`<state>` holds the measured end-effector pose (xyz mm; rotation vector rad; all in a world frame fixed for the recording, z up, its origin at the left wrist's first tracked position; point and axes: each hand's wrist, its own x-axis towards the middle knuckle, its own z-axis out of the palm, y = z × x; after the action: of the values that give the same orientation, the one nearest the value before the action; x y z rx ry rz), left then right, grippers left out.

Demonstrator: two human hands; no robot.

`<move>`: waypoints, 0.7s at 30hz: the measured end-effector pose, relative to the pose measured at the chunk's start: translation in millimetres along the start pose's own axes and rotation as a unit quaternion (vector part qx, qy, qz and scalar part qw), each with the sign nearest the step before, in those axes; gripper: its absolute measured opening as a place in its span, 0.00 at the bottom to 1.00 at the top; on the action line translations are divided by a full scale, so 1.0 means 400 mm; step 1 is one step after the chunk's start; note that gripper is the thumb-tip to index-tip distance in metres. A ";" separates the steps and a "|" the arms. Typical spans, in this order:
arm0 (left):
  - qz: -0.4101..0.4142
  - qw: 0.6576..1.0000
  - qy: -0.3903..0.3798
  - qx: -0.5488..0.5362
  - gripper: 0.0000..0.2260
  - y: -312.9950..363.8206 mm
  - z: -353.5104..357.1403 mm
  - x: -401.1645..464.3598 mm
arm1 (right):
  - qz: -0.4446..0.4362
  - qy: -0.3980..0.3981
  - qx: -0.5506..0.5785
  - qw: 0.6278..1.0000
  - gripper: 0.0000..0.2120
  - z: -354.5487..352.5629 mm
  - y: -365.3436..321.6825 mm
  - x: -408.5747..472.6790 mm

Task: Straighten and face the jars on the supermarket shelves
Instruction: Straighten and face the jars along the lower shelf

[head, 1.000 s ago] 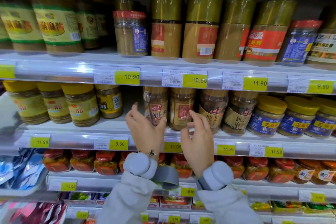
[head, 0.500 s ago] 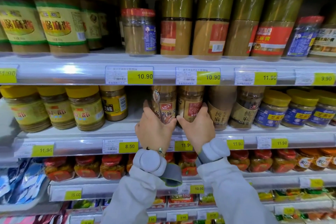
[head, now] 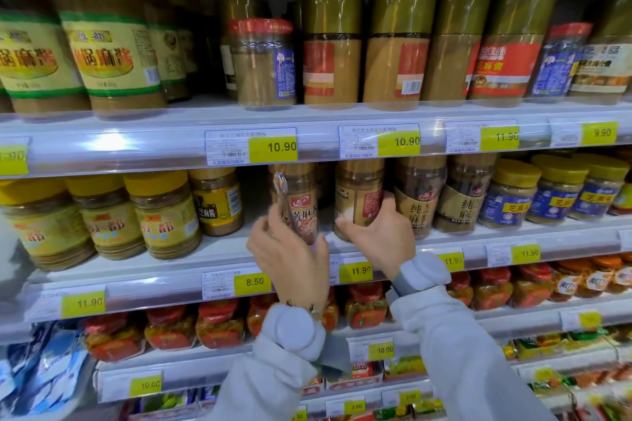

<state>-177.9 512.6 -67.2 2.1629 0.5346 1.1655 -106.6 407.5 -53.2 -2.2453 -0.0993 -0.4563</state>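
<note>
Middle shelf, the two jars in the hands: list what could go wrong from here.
1. The left hand grips the left jar low down; it looks tilted, so it could tip into the gap on its left.
2. The right hand turns the second jar right beside the dark-label jar; it might knock that one askew.

1. Left hand (head: 290, 256): raised, back to the camera, fingers curled round a jar (head: 297, 203), thumb out on its left side.
2. Right hand (head: 379, 232): just right of the left, apart from it, thumb and fingers wrapped round a second jar (head: 359, 196).
3. Both forearms angle up in pale sleeves, cuffs at the wrists.
</note>
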 end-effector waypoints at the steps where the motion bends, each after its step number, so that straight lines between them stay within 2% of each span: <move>1: 0.042 0.998 0.015 -0.033 0.30 0.004 0.001 -0.024 | -0.004 -0.014 0.004 1.000 0.28 -0.005 0.001 0.000; 2: 0.087 0.993 0.009 -0.076 0.26 0.011 0.006 -0.044 | -0.006 -0.025 0.005 1.000 0.28 -0.010 0.005 0.000; 4: 0.120 0.979 -0.073 -0.149 0.22 0.024 0.020 -0.060 | -0.011 -0.036 0.011 0.999 0.27 -0.015 0.005 -0.003; 6: 0.080 0.966 -0.160 -0.185 0.27 0.037 0.026 -0.052 | -0.018 -0.030 0.023 0.999 0.24 -0.016 0.005 -0.009; 8: 0.060 0.962 -0.192 -0.185 0.32 0.044 0.028 -0.035 | -0.030 -0.009 0.037 0.999 0.23 -0.011 0.009 -0.016; 14: 0.011 0.942 -0.292 -0.167 0.41 0.072 0.025 0.029 | -0.048 0.117 0.026 0.992 0.31 0.024 0.015 -0.057; 17: -0.015 0.940 -0.308 -0.143 0.37 0.082 0.025 0.038 | -0.061 0.141 0.049 0.987 0.28 0.027 0.015 -0.072; 21: -0.039 0.951 -0.260 -0.163 0.32 0.091 0.021 0.020 | -0.084 0.097 0.037 0.991 0.24 0.011 0.027 -0.064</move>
<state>-164.4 488.0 -41.1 2.0206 0.1759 0.5517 -127.0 405.7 -72.7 -2.1170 -0.2012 -0.7462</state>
